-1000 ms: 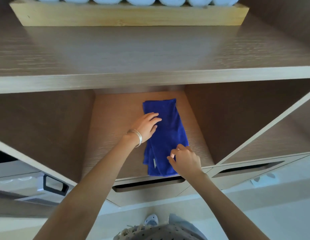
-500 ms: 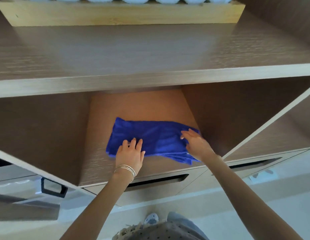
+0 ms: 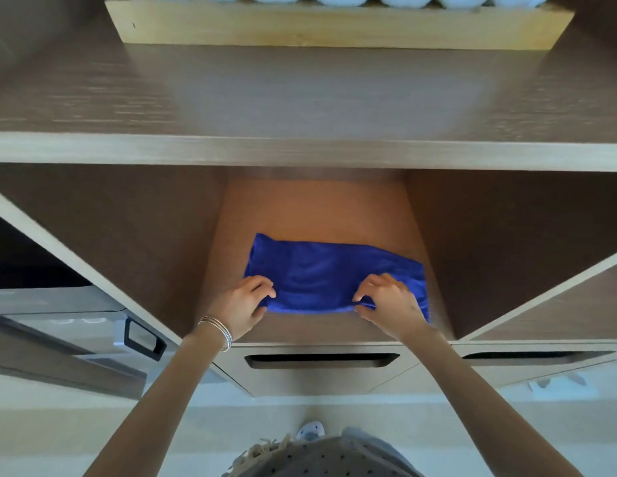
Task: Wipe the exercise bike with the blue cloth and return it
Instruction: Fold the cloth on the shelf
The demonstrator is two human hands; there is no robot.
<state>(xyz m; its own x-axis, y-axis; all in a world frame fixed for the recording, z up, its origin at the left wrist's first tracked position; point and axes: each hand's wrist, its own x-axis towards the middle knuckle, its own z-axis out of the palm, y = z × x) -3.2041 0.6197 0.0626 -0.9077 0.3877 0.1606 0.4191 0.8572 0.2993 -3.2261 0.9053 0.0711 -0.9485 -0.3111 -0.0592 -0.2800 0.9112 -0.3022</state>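
Your left hand (image 3: 245, 304), thin bangles (image 3: 216, 330) at its wrist, has its grip curled round the near left corner of the blue cloth (image 3: 334, 273). The cloth lies folded and spread crosswise on the floor of the middle shelf compartment (image 3: 317, 208), toward its front edge, above a drawer slot (image 3: 321, 360). Your right hand (image 3: 389, 302) has its grip pinched on the near right edge, thumb at the hem and fingers bent over the top.
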